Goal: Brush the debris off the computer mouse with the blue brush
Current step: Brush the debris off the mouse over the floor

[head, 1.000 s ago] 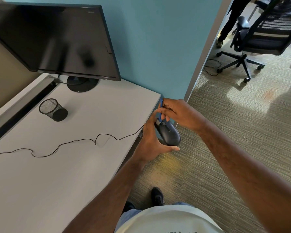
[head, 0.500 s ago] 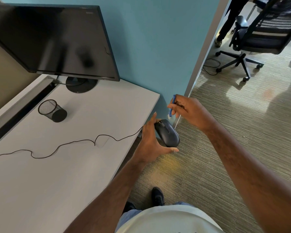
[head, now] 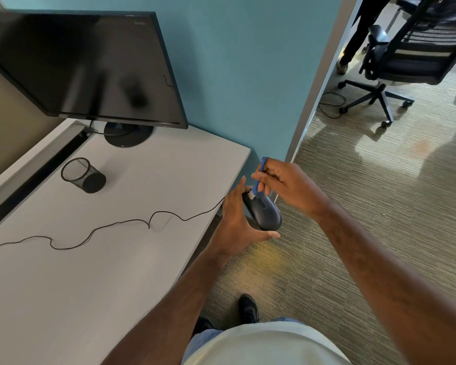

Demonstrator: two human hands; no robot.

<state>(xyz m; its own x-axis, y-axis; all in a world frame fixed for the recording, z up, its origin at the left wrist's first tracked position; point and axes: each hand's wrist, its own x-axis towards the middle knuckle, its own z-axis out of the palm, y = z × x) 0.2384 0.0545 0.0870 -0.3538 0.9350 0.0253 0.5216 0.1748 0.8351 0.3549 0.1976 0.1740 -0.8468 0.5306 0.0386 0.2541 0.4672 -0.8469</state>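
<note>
A dark computer mouse [head: 265,212] is held off the right edge of the desk, above the carpet. My left hand [head: 234,222] grips it from the left and underneath, thumb below its rear. My right hand [head: 282,183] pinches a thin blue brush [head: 259,175] that stands nearly upright. The brush's pale bristle tip rests on the front of the mouse, near its buttons. The mouse's black cable [head: 153,219] runs left across the desk.
The white desk [head: 116,259] carries a black monitor [head: 84,67] and a black mesh cup [head: 83,175] lying on its side. A teal partition stands behind. An office chair [head: 406,54] and a person's legs are far right on the carpet. My shoe [head: 248,308] is below.
My right hand had lifted the brush away to the right of the mouse; now it has come back down and left, bristles on the mouse's front. The left hand has kept its hold.
</note>
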